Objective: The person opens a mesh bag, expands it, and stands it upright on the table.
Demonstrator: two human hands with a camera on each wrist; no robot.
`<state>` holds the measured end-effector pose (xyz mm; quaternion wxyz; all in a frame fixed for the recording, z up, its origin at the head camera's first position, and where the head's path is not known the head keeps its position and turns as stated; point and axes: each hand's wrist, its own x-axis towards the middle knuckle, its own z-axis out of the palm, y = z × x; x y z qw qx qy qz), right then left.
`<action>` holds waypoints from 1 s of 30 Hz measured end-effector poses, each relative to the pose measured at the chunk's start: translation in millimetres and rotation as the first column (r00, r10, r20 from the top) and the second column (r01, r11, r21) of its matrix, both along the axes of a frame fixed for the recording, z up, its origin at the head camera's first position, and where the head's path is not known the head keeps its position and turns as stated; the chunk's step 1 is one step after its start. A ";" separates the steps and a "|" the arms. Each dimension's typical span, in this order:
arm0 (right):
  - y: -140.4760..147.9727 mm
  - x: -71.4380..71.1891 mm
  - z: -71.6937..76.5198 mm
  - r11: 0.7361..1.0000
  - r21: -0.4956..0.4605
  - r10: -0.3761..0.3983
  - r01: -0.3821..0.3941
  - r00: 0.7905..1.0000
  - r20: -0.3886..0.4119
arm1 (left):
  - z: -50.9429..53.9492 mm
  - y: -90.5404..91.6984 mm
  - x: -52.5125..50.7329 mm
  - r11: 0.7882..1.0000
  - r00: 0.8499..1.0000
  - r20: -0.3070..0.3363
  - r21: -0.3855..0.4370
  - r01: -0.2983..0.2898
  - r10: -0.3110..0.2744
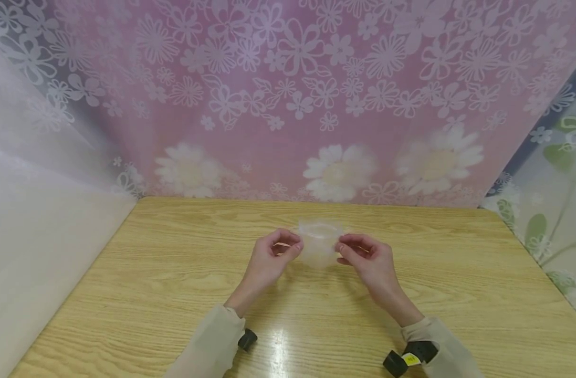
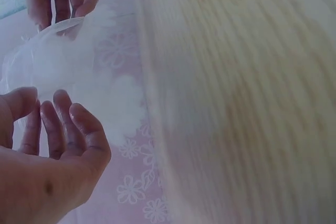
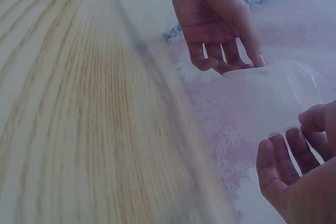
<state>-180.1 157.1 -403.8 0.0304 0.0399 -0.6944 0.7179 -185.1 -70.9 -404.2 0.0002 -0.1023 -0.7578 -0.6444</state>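
Note:
A small clear plastic bag [image 1: 320, 244] is held up between both hands, just above the wooden table. My left hand [image 1: 274, 257] pinches its left edge between thumb and fingertips. On the other side my right hand [image 1: 369, 261] pinches the right edge the same way. In the left wrist view the translucent bag [image 2: 52, 59] spans the gap from one hand to the other. The right wrist view shows the bag [image 3: 273, 95] hanging thin and see-through between the fingers. I cannot tell whether anything is inside it.
The wood-grain table [image 1: 174, 294] spreads around both hands. Behind it hangs a pink flowered curtain [image 1: 264, 163], with a pale sheet [image 1: 46, 210] on the left and a leaf-patterned cloth [image 1: 543, 210] on the right. Black wrist devices [image 1: 412, 354] sit at the cuffs.

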 end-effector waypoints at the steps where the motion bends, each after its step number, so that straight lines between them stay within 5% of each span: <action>1: 0.8 0.0 -0.6 1.000 0.014 0.003 -0.003 1.000 0.001 | -0.5 -0.4 0.2 1.000 1.000 0.008 -0.012 0.010 -0.010; 10: 5.7 3.1 -4.8 0.985 0.170 0.002 -0.010 0.999 0.052 | -9.2 -5.7 -1.6 0.987 0.993 0.091 -0.131 0.092 -0.081; 24: 7.3 1.1 -17.3 0.960 0.266 0.034 -0.090 0.977 0.210 | -9.6 -11.7 -5.1 0.942 0.974 0.175 -0.279 0.187 -0.142; 30: 5.6 1.9 -18.3 0.953 0.284 0.041 -0.104 0.975 0.218 | -9.9 -13.8 -7.2 0.922 0.973 0.173 -0.329 0.204 -0.154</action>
